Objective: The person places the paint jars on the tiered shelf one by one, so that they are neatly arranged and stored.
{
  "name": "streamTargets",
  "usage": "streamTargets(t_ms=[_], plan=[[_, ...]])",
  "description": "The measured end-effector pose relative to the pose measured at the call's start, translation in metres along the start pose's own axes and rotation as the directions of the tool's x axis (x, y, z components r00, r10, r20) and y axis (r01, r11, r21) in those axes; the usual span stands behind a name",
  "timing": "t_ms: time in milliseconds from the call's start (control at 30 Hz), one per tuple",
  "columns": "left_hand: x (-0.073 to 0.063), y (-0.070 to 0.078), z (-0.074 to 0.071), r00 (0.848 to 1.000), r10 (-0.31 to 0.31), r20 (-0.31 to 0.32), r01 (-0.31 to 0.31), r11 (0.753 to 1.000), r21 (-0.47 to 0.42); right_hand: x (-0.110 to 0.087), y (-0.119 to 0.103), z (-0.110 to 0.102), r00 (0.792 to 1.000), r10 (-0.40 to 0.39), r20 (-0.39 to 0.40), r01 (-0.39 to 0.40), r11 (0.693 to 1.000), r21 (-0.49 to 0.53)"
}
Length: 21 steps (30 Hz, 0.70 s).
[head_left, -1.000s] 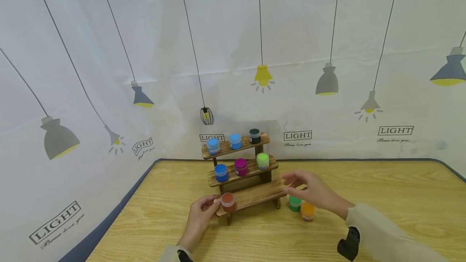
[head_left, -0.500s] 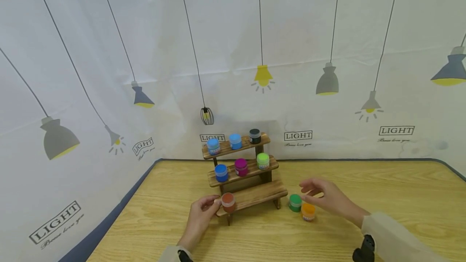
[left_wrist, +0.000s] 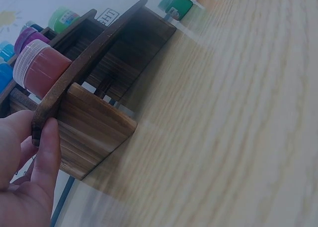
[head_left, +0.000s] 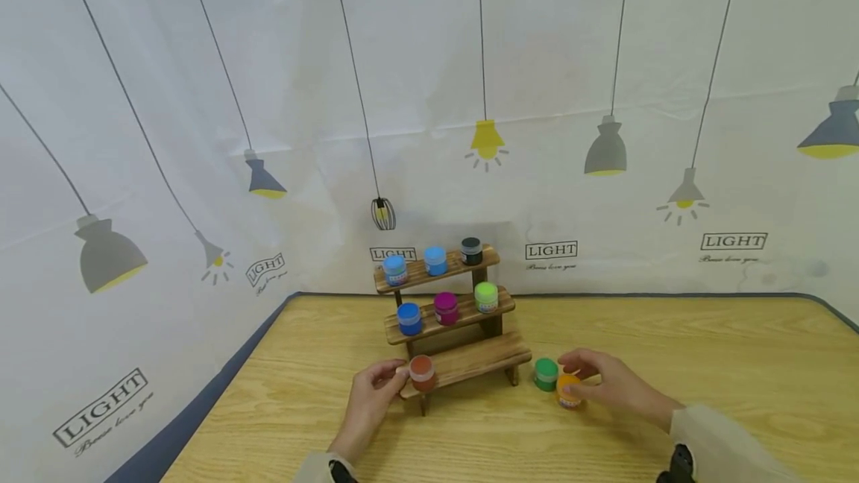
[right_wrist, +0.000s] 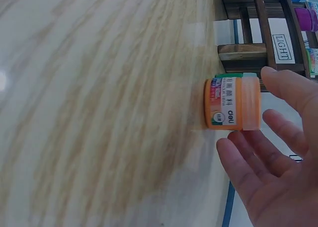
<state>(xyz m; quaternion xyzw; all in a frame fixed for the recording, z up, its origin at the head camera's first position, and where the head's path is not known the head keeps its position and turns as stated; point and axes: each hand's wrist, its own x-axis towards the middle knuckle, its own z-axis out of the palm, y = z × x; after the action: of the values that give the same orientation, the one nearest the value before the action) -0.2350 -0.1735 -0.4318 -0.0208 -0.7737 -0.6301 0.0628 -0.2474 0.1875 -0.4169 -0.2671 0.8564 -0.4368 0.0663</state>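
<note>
My left hand [head_left: 365,399] pinches the left end of the lowest board of a three-tier wooden stand [head_left: 479,361] between thumb and fingers. Right beside those fingertips, a brown-red paint jar [head_left: 422,373] stands on that board. My right hand [head_left: 617,387] is at an orange paint jar [right_wrist: 231,105] on the table, its thumb and spread fingers on either side of the lid; in the right wrist view gaps show between the lower fingers and the jar. A green paint jar [head_left: 546,374] stands just left of the orange one.
On the middle tier stand a blue jar [head_left: 409,319], a purple jar [head_left: 446,308] and a lime green jar [head_left: 486,297]. The top tier holds two light blue jars and a black jar [head_left: 471,250]. A lamp-printed backdrop [head_left: 429,95] rises behind the wooden table [head_left: 671,349].
My right hand has moved from the stand's right end, rightward and then down to the orange jar. The left hand keeps its grip on the board, and the jars stay in place.
</note>
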Motion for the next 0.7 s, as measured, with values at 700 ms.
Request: streamTargets(t_ms=[700], plan=[[0.0002, -0.0008, 0.0000, 1.000, -0.014, 0.009, 0.014, 1.000, -0.017, 0.0004, 0.0071, 0.0053, 0.998, 0.067, -0.007, -0.067, 0.996, 0.055]])
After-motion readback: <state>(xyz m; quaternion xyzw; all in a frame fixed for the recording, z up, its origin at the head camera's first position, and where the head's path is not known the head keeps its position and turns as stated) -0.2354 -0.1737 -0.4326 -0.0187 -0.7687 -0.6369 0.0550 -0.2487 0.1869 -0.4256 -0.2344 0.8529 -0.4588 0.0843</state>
